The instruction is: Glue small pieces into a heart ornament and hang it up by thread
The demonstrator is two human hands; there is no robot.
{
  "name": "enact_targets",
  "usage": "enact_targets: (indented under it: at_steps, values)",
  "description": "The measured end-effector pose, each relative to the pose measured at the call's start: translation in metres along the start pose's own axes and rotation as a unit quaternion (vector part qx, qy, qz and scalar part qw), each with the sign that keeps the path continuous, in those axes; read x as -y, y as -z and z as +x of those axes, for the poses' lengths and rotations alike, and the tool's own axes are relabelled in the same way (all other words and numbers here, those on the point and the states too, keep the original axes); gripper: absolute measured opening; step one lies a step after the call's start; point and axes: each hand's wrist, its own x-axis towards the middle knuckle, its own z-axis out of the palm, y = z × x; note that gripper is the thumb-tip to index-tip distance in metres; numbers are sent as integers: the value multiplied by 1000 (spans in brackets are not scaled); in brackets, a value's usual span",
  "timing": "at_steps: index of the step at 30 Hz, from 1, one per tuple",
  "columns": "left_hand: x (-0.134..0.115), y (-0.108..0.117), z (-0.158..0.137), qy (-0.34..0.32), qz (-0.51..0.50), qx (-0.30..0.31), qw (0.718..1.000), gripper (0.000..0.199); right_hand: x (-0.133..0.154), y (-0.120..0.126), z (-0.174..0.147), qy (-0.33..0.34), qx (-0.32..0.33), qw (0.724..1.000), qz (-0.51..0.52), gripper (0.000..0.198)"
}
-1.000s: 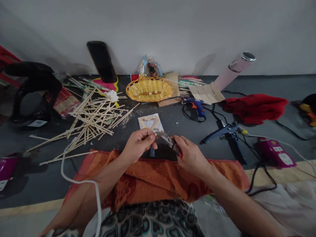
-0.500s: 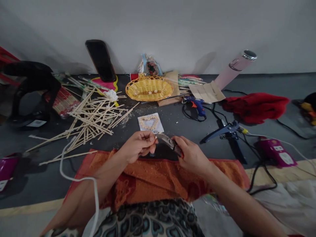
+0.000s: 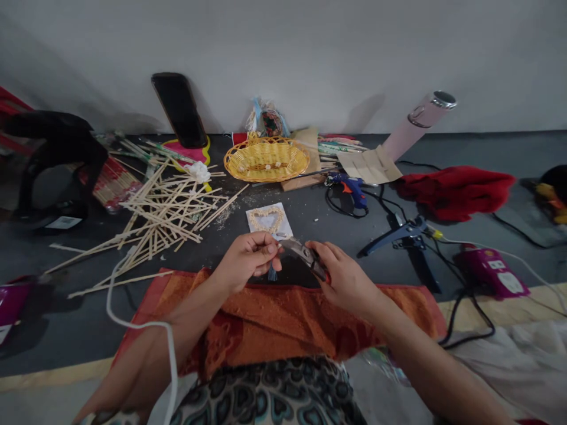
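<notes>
My right hand [image 3: 348,273] is wrapped round the handles of pruning shears [image 3: 303,252] with grey jaws and dark, red-edged grips. The jaws point left, close to my left fingertips. My left hand [image 3: 248,260] is closed in a pinch at the jaw tips; the small thing in its fingers is mostly hidden. Just beyond both hands lies a white square card [image 3: 286,227] with a heart outline [image 3: 266,229] of small pale pieces on it. Below my left fingers shows a dark blue tassel-like bit [image 3: 272,272].
Thin wooden sticks [image 3: 163,206] are heaped at left. Behind the card stands a yellow woven basket [image 3: 266,168] holding a few small pieces. To the right lie a blue glue gun [image 3: 354,190], a blue-handled tool [image 3: 394,237] and a red cloth [image 3: 460,190]. An orange towel [image 3: 283,324] covers the near edge.
The shear jaws have dipped slightly beside my left fingertips. A little more of the blue bit shows under my left hand. The whole view has shifted very slightly.
</notes>
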Motion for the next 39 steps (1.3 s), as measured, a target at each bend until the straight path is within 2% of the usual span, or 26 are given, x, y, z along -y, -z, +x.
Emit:
enact_targets:
  at_steps: [5,9,12,15,18,25,28,31,33,35,39]
  values:
    - [2,0,0,17,-26,20,999,27,0,-1,-2,-12,4,1000,-4,60]
    - [5,-1,1,20,-44,11,999,26,-2,-3,-1,-37,13,999,-17,53]
    - [4,0,0,22,-45,19,999,27,-6,-1,2,-13,20,1000,3,58]
    - [0,2,-2,42,-46,55,997,27,-8,3,3,20,25,999,26,66]
    - [-3,4,-3,53,-48,66,995,27,-6,3,2,20,23,999,31,67]
    - [5,-1,2,56,-34,31,997,28,-3,-6,0,-36,12,999,4,53]
    - [6,-6,3,-8,52,-24,998,29,-4,-5,0,-51,16,999,3,53]
    - [5,-8,2,-74,162,-77,981,28,-4,-3,0,-47,10,999,-7,60]
    - [5,-7,1,-76,160,-74,981,28,-3,-2,-1,-32,12,999,-12,63]
    - [4,-7,0,-56,115,-45,991,29,-2,-1,-1,-22,16,1000,-12,63]
    - [4,-7,-1,-20,55,-21,998,30,0,-3,0,-31,13,999,-1,60]
